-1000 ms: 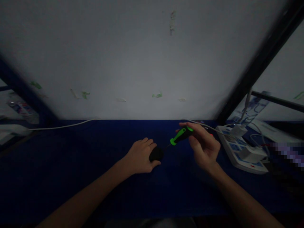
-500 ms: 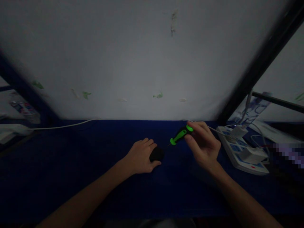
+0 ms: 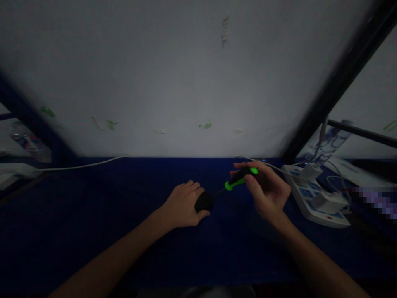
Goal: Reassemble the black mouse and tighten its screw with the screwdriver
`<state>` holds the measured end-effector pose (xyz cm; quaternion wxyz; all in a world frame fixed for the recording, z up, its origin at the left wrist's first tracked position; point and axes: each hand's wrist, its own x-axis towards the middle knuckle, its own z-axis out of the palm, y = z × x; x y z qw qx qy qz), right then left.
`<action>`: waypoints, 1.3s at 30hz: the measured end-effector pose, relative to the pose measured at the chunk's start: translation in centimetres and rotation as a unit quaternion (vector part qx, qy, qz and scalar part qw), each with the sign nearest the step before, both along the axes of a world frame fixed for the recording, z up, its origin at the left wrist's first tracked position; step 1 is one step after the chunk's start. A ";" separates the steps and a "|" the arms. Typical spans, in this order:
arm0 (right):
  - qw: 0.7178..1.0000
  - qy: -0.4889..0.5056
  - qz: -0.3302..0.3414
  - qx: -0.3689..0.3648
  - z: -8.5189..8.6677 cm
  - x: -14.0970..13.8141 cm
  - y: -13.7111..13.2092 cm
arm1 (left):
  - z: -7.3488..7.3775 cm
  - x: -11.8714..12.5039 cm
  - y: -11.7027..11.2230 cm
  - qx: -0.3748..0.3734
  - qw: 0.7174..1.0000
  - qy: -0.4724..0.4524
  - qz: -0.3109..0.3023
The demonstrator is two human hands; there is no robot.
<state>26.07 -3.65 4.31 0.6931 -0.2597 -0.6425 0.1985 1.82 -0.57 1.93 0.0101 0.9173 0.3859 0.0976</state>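
Observation:
My left hand [image 3: 182, 203] rests on the dark blue table [image 3: 102, 207], its fingers and thumb closed round a small black object [image 3: 204, 201]. My right hand [image 3: 266, 191] grips a screwdriver [image 3: 238, 178] with a green and black handle. The thin shaft slants down to the left, and its tip reaches the black object. The scene is dim, so what the black object is cannot be made out.
A white power strip [image 3: 313, 198] with plugged-in white adapters lies at the right. A white cable [image 3: 77, 165] runs along the table's back edge beneath a white wall. A dark metal frame post [image 3: 338, 78] rises at the right.
My right hand has shifted its fingers on the screwdriver handle, which sits slightly further right and lower. My left hand has stayed on the black object.

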 end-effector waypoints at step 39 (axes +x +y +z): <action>0.999 -0.020 0.023 0.036 1.8 1.3 0.3 | -0.2 0.1 0.2 0.000 1.000 0.003 0.004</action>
